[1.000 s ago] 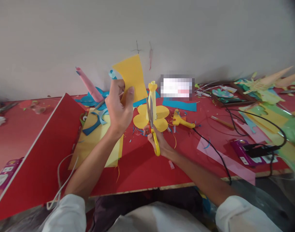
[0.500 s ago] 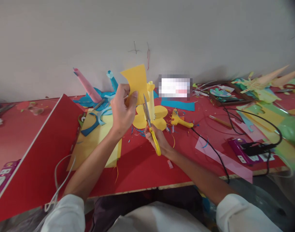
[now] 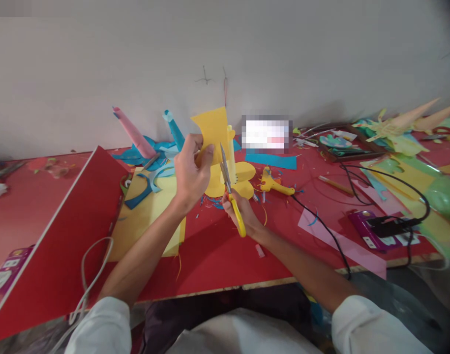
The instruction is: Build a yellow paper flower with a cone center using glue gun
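My left hand point(image 3: 193, 169) pinches a piece of yellow paper point(image 3: 214, 129) between thumb and fingers, held up above the table. In my right hand point(image 3: 243, 211) is a pair of scissors point(image 3: 234, 199) with yellow handles, blades pointing up near the paper's lower right edge. The blades look closed together; whether they touch the paper I cannot tell. Behind them stands a yellow paper flower shape point(image 3: 246, 171) with flat rounded petals and an upright rolled tube point(image 3: 231, 147), partly hidden by the paper and scissors.
A yellow glue gun point(image 3: 274, 183) with a black cable lies right of the flower. Yellow sheets point(image 3: 165, 216) and blue cut-offs point(image 3: 139, 195) lie at left, beside a red upright panel point(image 3: 70, 236). A purple power strip point(image 3: 372, 231) sits at right. Pink point(image 3: 134, 132) and blue point(image 3: 175, 129) paper tubes stand behind.
My left hand and the yellow paper have shifted slightly right and down, closer to the scissors. The right hand and scissors have hardly moved.
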`<state>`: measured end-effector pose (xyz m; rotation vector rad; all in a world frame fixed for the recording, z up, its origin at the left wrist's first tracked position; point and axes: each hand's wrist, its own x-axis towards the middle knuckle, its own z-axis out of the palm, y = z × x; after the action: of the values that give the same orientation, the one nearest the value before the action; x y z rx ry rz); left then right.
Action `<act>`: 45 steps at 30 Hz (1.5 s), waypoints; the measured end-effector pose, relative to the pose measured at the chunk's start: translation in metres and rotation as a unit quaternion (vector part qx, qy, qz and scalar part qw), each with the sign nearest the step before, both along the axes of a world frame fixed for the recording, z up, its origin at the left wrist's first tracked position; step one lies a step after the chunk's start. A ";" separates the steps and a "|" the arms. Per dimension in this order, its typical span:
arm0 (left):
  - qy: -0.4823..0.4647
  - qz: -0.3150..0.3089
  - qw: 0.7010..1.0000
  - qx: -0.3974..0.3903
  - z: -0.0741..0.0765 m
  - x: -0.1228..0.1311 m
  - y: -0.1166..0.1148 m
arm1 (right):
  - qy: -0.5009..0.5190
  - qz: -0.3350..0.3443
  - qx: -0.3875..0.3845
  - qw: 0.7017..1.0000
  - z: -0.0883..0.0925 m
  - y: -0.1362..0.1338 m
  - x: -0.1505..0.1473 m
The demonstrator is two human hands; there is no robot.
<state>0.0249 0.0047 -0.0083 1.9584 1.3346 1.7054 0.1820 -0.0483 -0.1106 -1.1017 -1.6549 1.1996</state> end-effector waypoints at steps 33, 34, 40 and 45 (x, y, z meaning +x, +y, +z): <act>-0.057 -0.043 0.997 0.008 -0.006 0.004 0.005 | -0.004 -0.025 0.013 1.000 0.001 0.004 -0.001; -0.055 -0.043 0.997 0.010 -0.006 0.004 0.004 | -0.005 -0.025 0.012 1.000 0.001 0.004 -0.001; -0.056 -0.044 0.997 0.002 -0.004 0.006 0.001 | -0.012 -0.019 0.013 1.000 0.002 0.004 0.000; -0.050 -0.045 0.998 0.007 -0.005 0.007 0.001 | -0.019 -0.026 0.021 0.999 0.002 0.005 0.000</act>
<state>0.0315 0.0058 -0.0131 1.8839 1.1851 1.7484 0.1824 -0.0430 -0.1081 -1.1397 -1.6624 1.1119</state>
